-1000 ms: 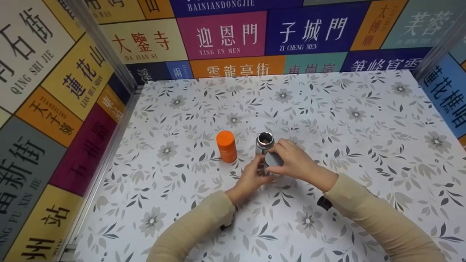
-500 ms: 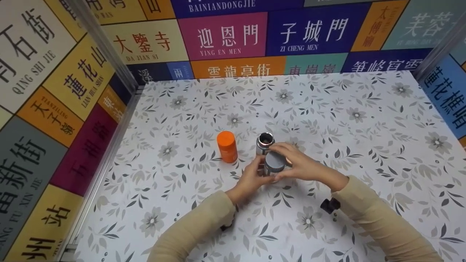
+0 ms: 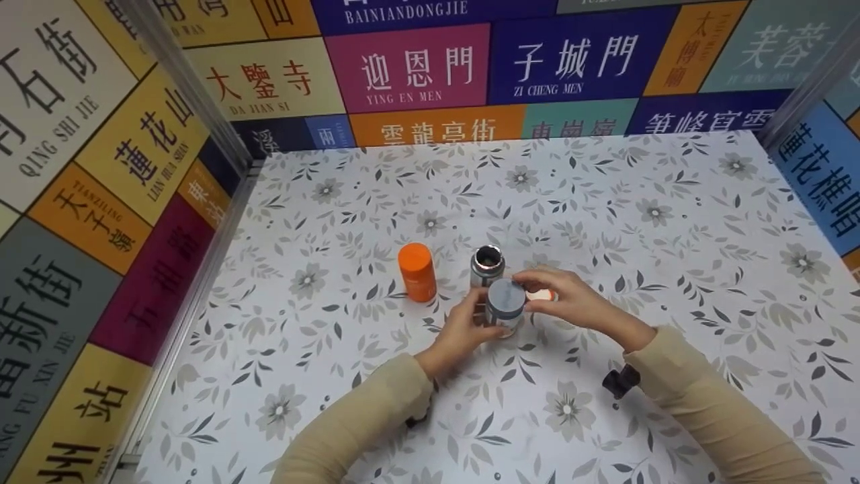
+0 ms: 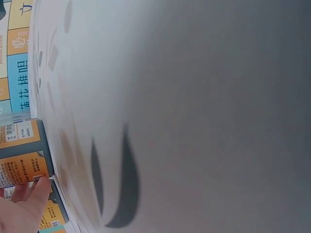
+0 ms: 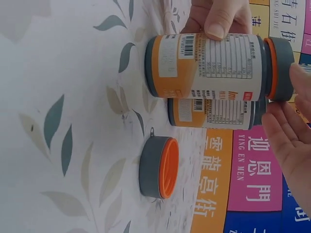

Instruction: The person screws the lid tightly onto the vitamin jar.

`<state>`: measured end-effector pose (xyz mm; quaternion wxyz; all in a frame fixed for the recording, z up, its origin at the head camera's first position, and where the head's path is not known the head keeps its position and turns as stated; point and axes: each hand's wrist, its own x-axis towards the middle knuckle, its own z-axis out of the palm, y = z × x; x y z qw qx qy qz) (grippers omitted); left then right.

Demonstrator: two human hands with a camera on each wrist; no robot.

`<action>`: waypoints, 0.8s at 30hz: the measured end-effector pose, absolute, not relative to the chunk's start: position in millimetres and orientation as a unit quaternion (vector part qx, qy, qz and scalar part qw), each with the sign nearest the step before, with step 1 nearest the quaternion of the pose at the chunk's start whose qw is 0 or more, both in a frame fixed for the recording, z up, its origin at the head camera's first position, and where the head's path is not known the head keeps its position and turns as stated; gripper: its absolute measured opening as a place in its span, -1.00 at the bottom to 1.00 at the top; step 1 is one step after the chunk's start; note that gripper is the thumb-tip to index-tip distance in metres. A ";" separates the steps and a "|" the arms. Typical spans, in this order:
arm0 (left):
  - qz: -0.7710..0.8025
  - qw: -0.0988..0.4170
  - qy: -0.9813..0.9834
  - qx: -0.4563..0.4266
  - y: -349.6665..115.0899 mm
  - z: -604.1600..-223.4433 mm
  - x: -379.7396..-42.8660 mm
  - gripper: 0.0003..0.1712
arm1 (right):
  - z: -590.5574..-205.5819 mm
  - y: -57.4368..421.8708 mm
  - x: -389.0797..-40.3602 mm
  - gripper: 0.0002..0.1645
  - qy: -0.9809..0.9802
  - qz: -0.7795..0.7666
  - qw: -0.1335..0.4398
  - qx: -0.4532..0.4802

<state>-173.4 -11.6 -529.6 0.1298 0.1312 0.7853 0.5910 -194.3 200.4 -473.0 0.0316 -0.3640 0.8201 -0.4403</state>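
My left hand (image 3: 462, 323) grips a small screw-top bottle (image 5: 221, 63) with an orange-and-white label, thumb and fingers round its side. A grey lid (image 3: 506, 296) tops that bottle; an orange band shows below it in the right wrist view. My right hand (image 3: 571, 300) is at the lid's right edge, fingertips close to it and fingers fairly straight. Just behind stands a similar bottle (image 3: 487, 269), uncovered, with a shiny round mouth. A loose grey lid (image 5: 153, 167) with an orange inside lies to the right of the bottles, partly hidden by my right hand in the head view.
An orange cylindrical container (image 3: 417, 272) stands to the left of the bottles. A white cloth (image 3: 376, 202) with grey leaves and flowers covers the table. Coloured panels (image 3: 416, 67) with printed characters rise at the back and sides.
My right hand has come round from over the grey lid to its right side, uncovering the lid's top and part of the loose lid. My left hand stays on the bottle.
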 end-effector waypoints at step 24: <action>0.599 0.129 0.778 0.139 -12.8 -529.4 -171.8 -0.37 | -476.9 184.9 -196.1 -0.31 0.843 -0.419 0.037 -0.337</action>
